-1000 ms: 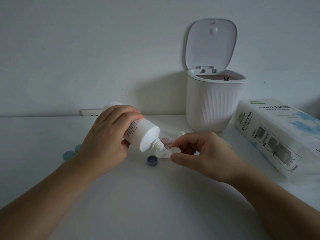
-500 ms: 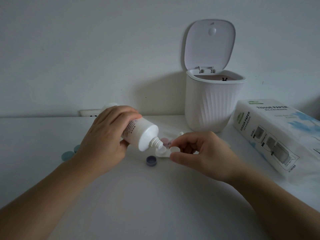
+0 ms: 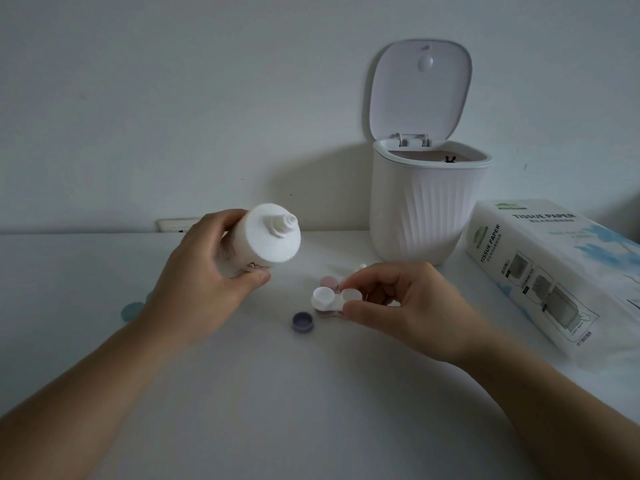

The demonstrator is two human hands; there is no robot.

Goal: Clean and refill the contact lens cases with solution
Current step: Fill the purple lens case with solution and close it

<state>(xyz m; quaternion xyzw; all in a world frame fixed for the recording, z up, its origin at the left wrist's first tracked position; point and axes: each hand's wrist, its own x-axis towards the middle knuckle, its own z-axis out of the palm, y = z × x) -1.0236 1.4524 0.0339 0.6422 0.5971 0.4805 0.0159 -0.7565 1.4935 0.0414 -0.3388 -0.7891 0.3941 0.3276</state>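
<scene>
The right hand point(image 3: 398, 303) pinches the right end of the white case point(image 3: 334, 301) between thumb and fingertips, pressing it flat on the table point(image 3: 277, 410), likely so it cannot slide or tip while solution goes in. The case's long axis runs left to right, both wells open upward; whether they hold liquid is too small to tell. The left hand point(image 3: 204, 271) wraps the bottle point(image 3: 263, 237) round its body, up and left of the case and clear of it. The bottle's long axis lies near level, its uncapped nozzle point(image 3: 282, 221) pointing toward the camera and slightly up, which would keep it from dripping, so no pouring goes on now. A purple cap point(image 3: 303, 322) sits just left of the case, mouth up; a pink cap point(image 3: 328, 282) lies just behind it. The open bin point(image 3: 426, 206) stands well behind and right of the case.
</scene>
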